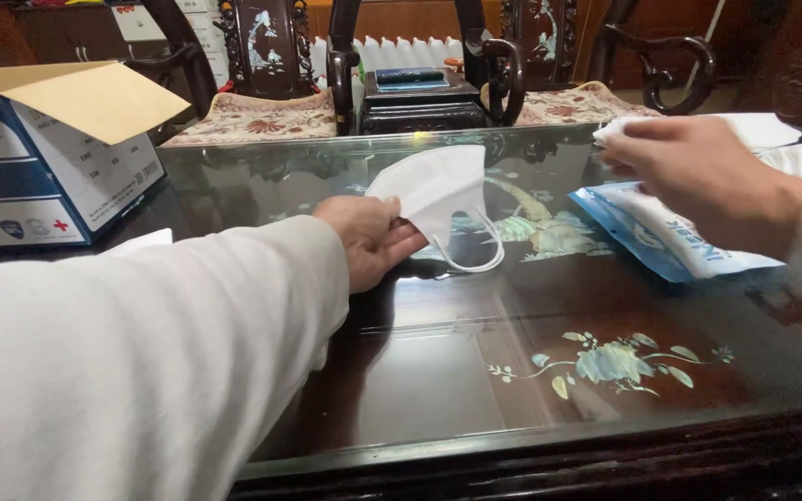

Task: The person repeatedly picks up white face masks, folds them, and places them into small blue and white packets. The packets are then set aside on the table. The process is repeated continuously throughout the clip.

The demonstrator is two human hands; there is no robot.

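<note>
White fabric, folded flat, is what the left hand (370,243) holds: a white face mask (438,193) with its ear loop (475,250) hanging down and curving onto the tabletop; the thumb and fingers pinch the mask's lower left edge, and the mask stands tilted up over the middle of the table; the arm wears a long pale sleeve (141,362) that fills the lower left of the view.

To the right, the right hand (698,181) reaches in from the right edge, seen from its back; its fingers curl together onto a pile of white masks (754,130) at the far right of the table; whether they actually grip one I cannot tell, since the fingertips are hidden; just below that hand lies a flat blue and white plastic packet (670,237), well apart from the held mask.

Both hands work above a dark wooden table (531,436) topped with glass and inlaid with pale flower and leaf patterns; at the far left stands an open cardboard carton (58,158), blue and white, its brown flaps raised; beyond the table are carved dark wooden chairs (271,46) with patterned seat cushions (252,116), and between them a small dark stand (420,97).
</note>
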